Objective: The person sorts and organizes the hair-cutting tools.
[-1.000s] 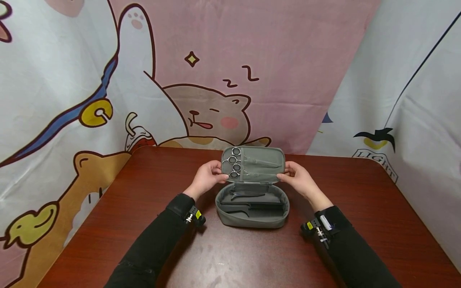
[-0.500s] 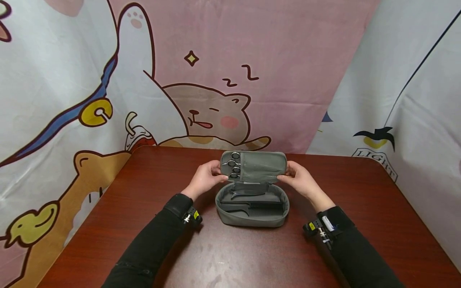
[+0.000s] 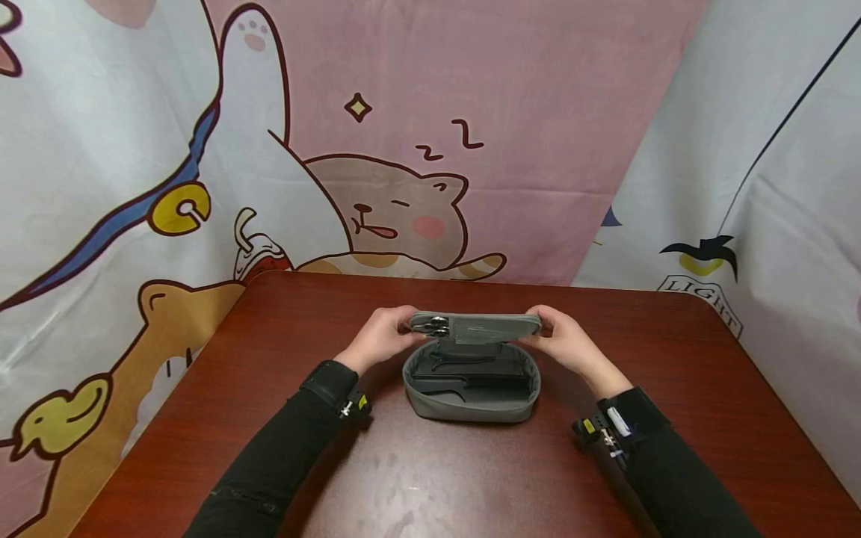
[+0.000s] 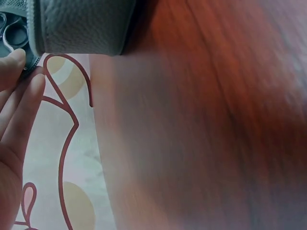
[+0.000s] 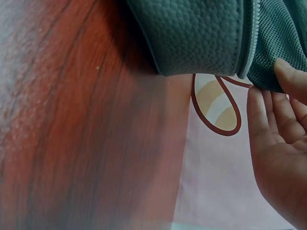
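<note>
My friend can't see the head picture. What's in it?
A left hand and right hand grip the lid of an open case on a table. Scissor handles show in the lid, black tools inside. Cartoon cloth hangs behind.

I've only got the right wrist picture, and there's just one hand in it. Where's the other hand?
Observer: The left hand holds the opposite end of the lid, as the head view shows.
Operator: Ooh! Is there stuff in the bottom part?
Observer: Yes, the head view shows dark tools lying inside it, which look like combs.
Operator: And what's up at that other end?
Observer: Shiny metal rings in the lid, close to the left hand.
</note>
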Demonstrator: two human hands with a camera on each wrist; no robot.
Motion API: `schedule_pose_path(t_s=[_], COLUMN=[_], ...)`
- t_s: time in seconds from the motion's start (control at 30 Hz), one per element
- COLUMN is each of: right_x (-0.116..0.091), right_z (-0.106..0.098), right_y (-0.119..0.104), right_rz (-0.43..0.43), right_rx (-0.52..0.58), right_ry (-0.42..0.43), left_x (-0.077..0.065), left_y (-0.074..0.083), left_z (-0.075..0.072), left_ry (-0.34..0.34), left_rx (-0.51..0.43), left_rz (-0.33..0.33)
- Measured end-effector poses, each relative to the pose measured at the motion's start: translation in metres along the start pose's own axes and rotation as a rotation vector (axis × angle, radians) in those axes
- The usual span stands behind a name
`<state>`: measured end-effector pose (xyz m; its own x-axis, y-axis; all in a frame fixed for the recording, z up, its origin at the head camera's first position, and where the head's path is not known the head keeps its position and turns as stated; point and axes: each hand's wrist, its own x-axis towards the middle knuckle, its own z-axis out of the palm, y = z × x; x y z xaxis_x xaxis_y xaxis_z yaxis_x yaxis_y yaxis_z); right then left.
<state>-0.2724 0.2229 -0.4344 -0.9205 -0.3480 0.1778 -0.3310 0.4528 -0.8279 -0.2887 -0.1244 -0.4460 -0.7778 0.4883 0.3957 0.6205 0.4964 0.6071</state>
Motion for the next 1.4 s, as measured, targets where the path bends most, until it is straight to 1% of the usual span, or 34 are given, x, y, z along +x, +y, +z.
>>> schedule_pose_path(t_s=[0.17,0.3,0.4,0.5,0.57,0.63,0.8,0.93,1.0,1.1,1.23,1.4], right_x=[-0.003,-0.006,-0.007,-0.008,-0.009,-0.009,-0.008,-0.009,-0.01,-0.01,-0.011,-0.012], right_z=[0.0,0.001,0.001,0.001,0.001,0.001,0.003,0.003,0.003,0.004,0.004,0.004], right_y=[0.0,0.001,0.001,0.0,0.001,0.002,0.006,0.005,0.004,0.002,0.001,0.001], right_rz=[-0.036,-0.092,-0.127,-0.157,-0.183,-0.234,-0.404,-0.485,-0.502,-0.519,-0.514,-0.512], right_rx=[-0.061,-0.084,-0.087,-0.093,-0.103,-0.129,-0.247,-0.352,-0.392,-0.428,-0.458,-0.491], right_ry=[-0.018,-0.043,-0.057,-0.063,-0.063,-0.065,-0.057,-0.051,-0.055,-0.063,-0.068,-0.075], left_x=[0.0,0.0,0.0,-0.001,-0.001,-0.001,-0.002,-0.001,-0.001,-0.001,-0.002,-0.002], left_y=[0.004,0.004,0.006,0.007,0.007,0.008,0.008,0.007,0.006,0.005,0.005,0.006], left_z=[-0.002,-0.004,-0.005,-0.006,-0.007,-0.007,-0.006,-0.006,-0.005,-0.005,-0.005,-0.004], left_ry=[-0.052,-0.075,-0.084,-0.096,-0.104,-0.113,-0.135,-0.137,-0.134,-0.129,-0.113,-0.091], left_rx=[0.156,0.279,0.332,0.36,0.372,0.384,0.432,0.505,0.533,0.55,0.552,0.605], left_rz=[0.09,0.206,0.276,0.324,0.345,0.364,0.423,0.477,0.499,0.513,0.533,0.59])
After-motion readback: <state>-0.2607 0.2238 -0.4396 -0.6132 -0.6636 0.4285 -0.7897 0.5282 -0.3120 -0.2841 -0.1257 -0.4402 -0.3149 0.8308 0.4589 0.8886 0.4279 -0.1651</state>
